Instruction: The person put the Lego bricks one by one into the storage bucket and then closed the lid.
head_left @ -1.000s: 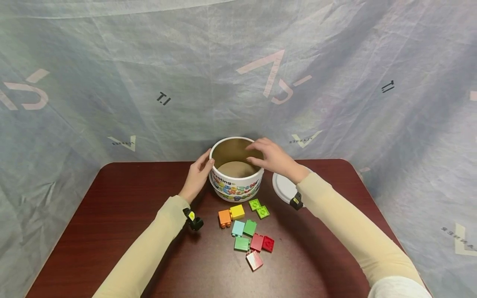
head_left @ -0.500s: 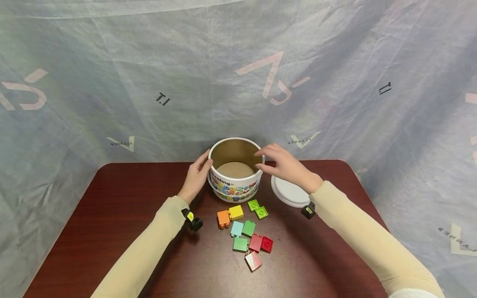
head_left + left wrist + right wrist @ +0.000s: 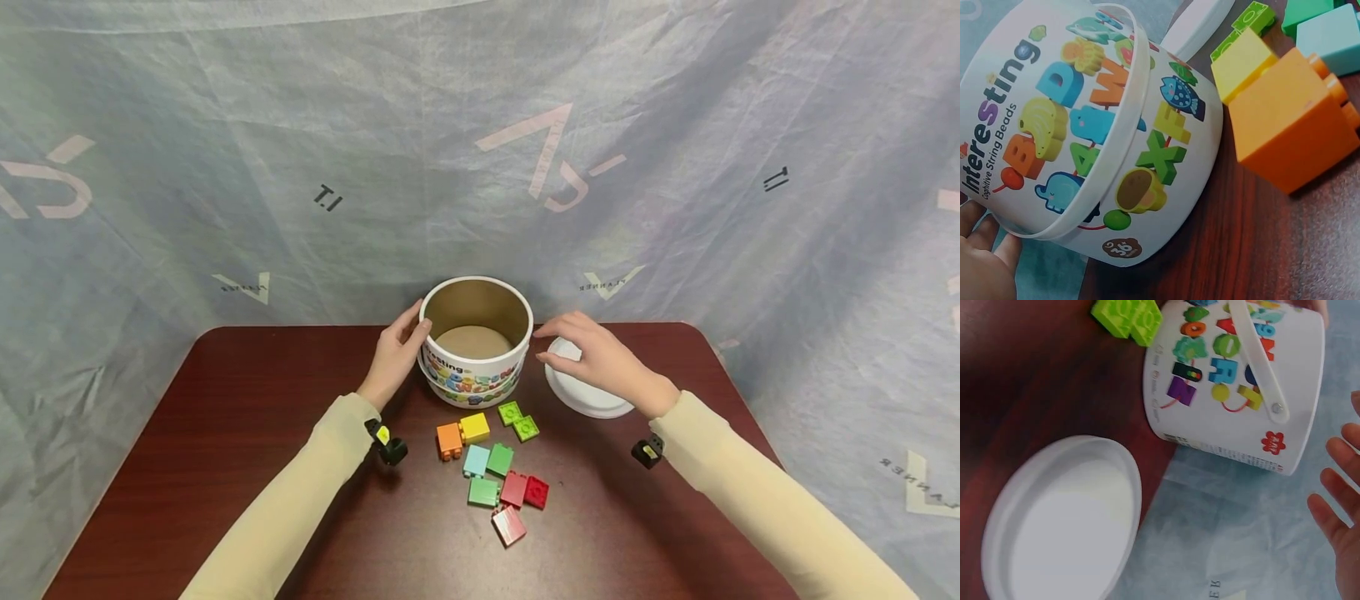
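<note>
In the head view a white bucket with colourful printing stands upright and lidless at the table's back edge. My left hand holds its left side, thumb at the rim and fingers around the outside. Part of that hand shows beside the bucket's handle in the left wrist view. To the right, my right hand is apart from the bucket, fingers extended and loosely bent, holding nothing. It hovers over the round white lid. Its spread fingers show at the right wrist view's edge.
Several toy bricks lie in front of the bucket: orange, yellow, lime, light blue, green and red among them. A grey printed sheet hangs behind the dark red table.
My right hand has moved from over the bucket's right rim out to the right and down, over the lid. My left hand and the bricks have hardly moved.
</note>
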{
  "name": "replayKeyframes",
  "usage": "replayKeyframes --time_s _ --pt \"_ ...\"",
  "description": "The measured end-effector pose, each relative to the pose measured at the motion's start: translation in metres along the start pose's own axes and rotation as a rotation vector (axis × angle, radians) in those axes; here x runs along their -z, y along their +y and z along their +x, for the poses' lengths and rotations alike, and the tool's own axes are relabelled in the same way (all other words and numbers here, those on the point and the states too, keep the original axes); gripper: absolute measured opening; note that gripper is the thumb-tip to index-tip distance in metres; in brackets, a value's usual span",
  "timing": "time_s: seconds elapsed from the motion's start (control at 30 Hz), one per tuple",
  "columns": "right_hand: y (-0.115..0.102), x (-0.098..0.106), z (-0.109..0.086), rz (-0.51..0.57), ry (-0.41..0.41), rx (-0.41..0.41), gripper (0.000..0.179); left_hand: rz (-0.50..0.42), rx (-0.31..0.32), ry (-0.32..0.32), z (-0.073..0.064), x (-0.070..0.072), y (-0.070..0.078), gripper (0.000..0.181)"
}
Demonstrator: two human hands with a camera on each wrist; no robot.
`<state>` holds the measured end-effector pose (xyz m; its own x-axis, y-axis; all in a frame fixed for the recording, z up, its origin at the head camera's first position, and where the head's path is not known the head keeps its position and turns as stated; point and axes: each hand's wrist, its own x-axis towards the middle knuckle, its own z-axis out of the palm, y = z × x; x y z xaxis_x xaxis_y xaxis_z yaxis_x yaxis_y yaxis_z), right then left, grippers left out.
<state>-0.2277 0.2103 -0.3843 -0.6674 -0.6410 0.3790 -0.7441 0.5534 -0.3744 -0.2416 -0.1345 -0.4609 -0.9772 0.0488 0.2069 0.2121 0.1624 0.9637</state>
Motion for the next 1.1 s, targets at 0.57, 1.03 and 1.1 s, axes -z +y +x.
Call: replayKeyframes --time_s 0.57,1.03,1.1 --pt "0.007 -0.036 -0.030 0.033 -0.030 -0.010 0.032 0.006 0.024 -0.012 -0.001 0.000 0.006 0.058" --pt "0.016 -0.060 -0.050 0.010 -0.053 0.024 0.034 -0.010 0.061 -0.035 -0.013 0.000 0.034 0.057" --pt "0.018 -0.063 -0.053 0.005 -0.065 0.039 0.035 -0.006 0.066 -0.034 -0.013 0.000 0.034 0.057"
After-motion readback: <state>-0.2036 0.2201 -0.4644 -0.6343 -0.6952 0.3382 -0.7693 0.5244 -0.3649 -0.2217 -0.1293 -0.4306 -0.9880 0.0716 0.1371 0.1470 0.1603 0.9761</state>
